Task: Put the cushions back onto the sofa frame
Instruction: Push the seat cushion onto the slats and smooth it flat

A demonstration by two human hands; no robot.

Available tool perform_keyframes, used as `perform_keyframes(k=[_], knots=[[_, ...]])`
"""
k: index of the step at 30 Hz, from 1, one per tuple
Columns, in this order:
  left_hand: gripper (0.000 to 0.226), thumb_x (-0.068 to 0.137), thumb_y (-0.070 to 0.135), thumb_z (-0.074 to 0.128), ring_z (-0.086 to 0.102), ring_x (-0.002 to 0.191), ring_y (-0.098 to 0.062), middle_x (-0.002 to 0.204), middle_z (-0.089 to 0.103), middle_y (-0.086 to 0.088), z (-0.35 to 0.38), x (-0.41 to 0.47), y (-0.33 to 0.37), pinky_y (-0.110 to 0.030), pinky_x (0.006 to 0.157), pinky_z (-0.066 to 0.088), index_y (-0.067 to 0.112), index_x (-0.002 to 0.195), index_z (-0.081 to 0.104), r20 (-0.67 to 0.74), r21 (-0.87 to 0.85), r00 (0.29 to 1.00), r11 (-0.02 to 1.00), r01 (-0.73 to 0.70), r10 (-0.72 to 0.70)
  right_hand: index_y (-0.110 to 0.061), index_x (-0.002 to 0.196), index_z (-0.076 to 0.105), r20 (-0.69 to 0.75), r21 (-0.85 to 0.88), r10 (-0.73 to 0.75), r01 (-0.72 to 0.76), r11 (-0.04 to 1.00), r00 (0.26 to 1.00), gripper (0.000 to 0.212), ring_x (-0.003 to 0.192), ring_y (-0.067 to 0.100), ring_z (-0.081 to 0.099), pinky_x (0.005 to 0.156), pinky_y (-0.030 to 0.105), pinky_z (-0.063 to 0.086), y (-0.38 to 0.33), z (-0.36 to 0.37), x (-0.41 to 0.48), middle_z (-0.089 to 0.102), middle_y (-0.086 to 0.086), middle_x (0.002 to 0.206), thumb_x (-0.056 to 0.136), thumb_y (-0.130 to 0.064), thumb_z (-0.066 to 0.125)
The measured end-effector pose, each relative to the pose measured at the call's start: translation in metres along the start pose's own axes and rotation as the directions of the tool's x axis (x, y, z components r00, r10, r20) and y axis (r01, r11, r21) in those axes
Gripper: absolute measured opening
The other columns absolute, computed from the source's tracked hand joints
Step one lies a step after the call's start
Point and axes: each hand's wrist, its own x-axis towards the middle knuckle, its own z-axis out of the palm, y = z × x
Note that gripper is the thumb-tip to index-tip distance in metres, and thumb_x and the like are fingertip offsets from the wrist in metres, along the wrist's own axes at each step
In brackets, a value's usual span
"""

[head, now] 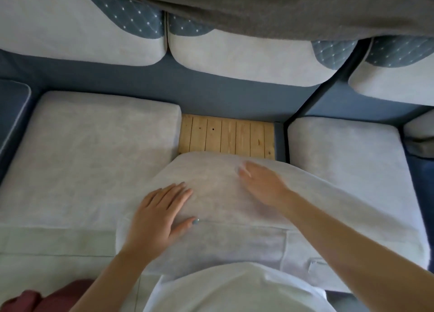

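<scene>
A pale grey seat cushion point(218, 191) lies tilted over the middle gap of the blue sofa frame point(211, 93), its left edge overlapping the left cushion. Behind its far edge the frame's wooden slats point(226, 136) show. My left hand point(159, 215) lies flat on the cushion's near left part, fingers straight. My right hand point(260, 182) presses on its far right part, blurred, fingers extended. A seat cushion point(89, 151) fills the left place and another point(347, 156) fills the right place.
Back cushions point(234, 55) in pale grey with quilted blue tops lean along the sofa back. A grey blanket point(281, 8) hangs over the top. A blue armrest point(11, 114) is at far left. A dark red cloth point(47, 297) is at bottom left.
</scene>
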Motion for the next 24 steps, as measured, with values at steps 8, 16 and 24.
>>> perform_keyframes(k=[8, 16, 24], knots=[[0.053, 0.091, 0.053, 0.055, 0.058, 0.12, -0.021, 0.133, 0.061, -0.002, 0.002, -0.002, -0.005, -0.038, 0.098, 0.044, 0.015, 0.127, 0.064, -0.069, -0.026, 0.997, 0.999, 0.023, -0.024, -0.015, 0.15, 0.031, 0.155, -0.092, -0.018, 0.033, 0.995, 0.988, 0.06, 0.137, 0.025, 0.04, 0.113, 0.039, 0.031, -0.03, -0.004, 0.03, 0.038, 0.006, 0.154, 0.103, -0.052, 0.023], [0.048, 0.095, 0.046, 0.051, 0.056, 0.123, -0.02, 0.135, 0.06, -0.001, 0.0, -0.011, -0.019, -0.035, 0.104, 0.04, 0.015, 0.13, 0.063, -0.117, -0.053, 0.993, 0.999, 0.013, -0.019, -0.017, 0.152, 0.03, 0.188, -0.008, -0.092, 0.095, 0.995, 0.978, 0.057, 0.141, 0.022, 0.034, 0.114, 0.036, 0.027, -0.061, -0.002, 0.036, 0.033, 0.003, 0.157, 0.105, -0.048, 0.024], [0.048, 0.098, 0.04, 0.043, 0.052, 0.129, -0.022, 0.141, 0.055, -0.004, 0.004, -0.033, -0.031, -0.04, 0.109, 0.036, 0.013, 0.135, 0.059, -0.165, -0.065, 0.986, 0.998, 0.014, -0.025, -0.023, 0.156, 0.015, 0.262, -0.068, -0.275, 0.302, 0.951, 0.925, 0.059, 0.15, 0.015, 0.012, 0.121, 0.035, 0.011, -0.092, 0.031, 0.027, 0.014, -0.003, 0.163, 0.104, -0.049, 0.02]])
